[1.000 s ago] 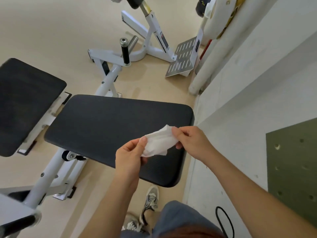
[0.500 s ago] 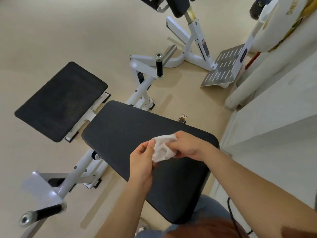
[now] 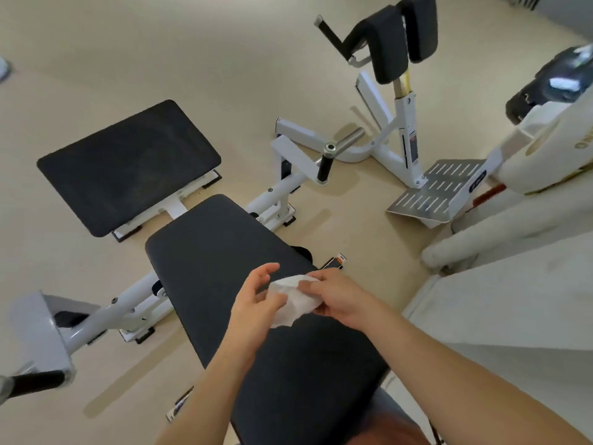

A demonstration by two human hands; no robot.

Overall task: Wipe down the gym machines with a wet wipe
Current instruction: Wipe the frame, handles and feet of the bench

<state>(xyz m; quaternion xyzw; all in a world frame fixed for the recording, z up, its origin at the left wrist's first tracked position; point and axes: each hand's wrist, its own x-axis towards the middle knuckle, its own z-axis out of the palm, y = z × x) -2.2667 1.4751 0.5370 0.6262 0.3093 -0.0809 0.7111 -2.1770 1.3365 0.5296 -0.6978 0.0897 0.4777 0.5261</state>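
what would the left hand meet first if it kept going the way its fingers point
The wet wipe, which the right hand pinches. The left hand points its fingers toward it and seems almost on it, though depth is unclear.

I see right hand (image 3: 337, 297) pinching the crumpled white wipe (image 3: 296, 301) above the near black bench pad (image 3: 218, 252); left hand (image 3: 255, 303) fingers spread, thumb touching the wipe. Second black pad (image 3: 128, 165) sits far left, slotted footplate (image 3: 439, 191) far right
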